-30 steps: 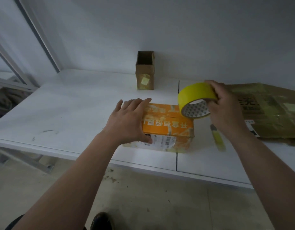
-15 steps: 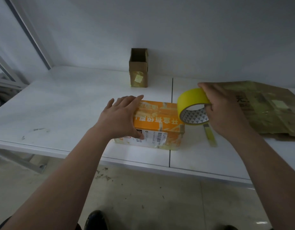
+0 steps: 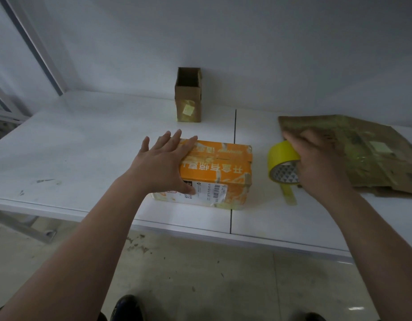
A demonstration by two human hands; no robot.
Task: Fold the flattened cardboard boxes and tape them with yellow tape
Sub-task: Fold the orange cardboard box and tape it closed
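Lowering the yellow tape roll (image 3: 284, 163) onto the bench (image 3: 84, 144) beside the orange box (image 3: 220, 169), my right hand (image 3: 321, 165) grips it; my left hand (image 3: 163, 165) lies flat, fingers spread, on the box — taping looks finished.

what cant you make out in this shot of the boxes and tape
Head view only:
- Orange box: left end hidden under the left hand.
- Yellow tape roll: right side covered by the right hand.
- Flattened cardboard: cut off at the right edge; print too dim.
- Barcode label: text too small.
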